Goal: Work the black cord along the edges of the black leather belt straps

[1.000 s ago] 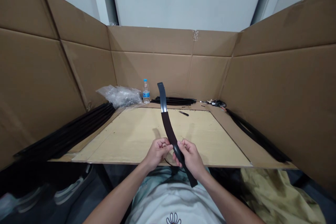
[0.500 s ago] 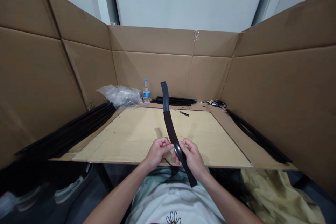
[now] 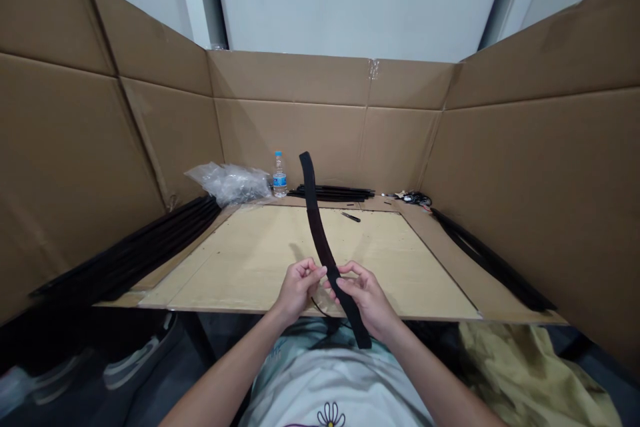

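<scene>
Item 1: dark strip (image 3: 319, 233), one, long and gently curved, its middle section browner than its ends. You hold it raised over the near edge of the surface (image 3: 240, 273), far end toward the back wall, near end before your shirt.

Item 2: left hand (image 3: 298, 290), fingers pinched narrow at the strip's left edge, probably to steady it.

Item 3: right hand (image 3: 365, 295), thumb on the strip's face, fingers curled behind; this grip likely carries most of the weight and sets the tilt.

Item 4: dark lengths, in bundles along the left (image 3: 150, 247), back (image 3: 340, 193) and right (image 3: 490, 257) sides, which leaves your middle area free for handling.

Item 5: small knife-like tool (image 3: 351, 217), lying beyond your hands, seemingly parked within reach.

Item 6: bottle (image 3: 280, 180), upright beside crumpled clear plastic (image 3: 233, 185), both toward the back, presumably out of your way.
</scene>
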The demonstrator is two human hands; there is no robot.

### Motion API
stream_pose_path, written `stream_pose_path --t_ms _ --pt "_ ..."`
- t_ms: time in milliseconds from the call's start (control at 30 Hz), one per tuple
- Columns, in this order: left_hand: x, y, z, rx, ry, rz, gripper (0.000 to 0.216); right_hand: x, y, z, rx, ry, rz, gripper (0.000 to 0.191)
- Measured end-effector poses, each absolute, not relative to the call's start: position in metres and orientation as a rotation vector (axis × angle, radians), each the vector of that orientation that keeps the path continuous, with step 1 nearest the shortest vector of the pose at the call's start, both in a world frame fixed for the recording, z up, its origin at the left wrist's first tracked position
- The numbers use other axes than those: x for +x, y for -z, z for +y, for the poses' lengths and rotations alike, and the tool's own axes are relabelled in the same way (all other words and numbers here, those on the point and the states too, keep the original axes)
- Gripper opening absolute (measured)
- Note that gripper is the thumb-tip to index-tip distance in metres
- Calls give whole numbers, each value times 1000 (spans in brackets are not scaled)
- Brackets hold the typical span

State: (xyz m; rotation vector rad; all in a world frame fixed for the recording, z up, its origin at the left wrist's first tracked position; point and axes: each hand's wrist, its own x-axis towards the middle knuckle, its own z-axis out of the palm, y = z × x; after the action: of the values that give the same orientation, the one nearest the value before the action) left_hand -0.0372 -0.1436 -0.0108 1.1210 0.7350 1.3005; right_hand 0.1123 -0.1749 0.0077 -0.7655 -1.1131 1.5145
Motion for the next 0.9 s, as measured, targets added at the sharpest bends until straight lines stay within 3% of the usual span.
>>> stream_pose_path --t_ms 333,533,900 --pt "-35 10 -145 1094 -1302 711 44 113 -4 -173 -760 -1540 -1107 51" --pt "-36 9 -147 1175 -1268 705 31 111 -5 -177 -832 -1422 -1297 34" --pt "-38 5 -150 1226 -1196 630 36 108 -14 -184 -837 -1323 -1305 44"
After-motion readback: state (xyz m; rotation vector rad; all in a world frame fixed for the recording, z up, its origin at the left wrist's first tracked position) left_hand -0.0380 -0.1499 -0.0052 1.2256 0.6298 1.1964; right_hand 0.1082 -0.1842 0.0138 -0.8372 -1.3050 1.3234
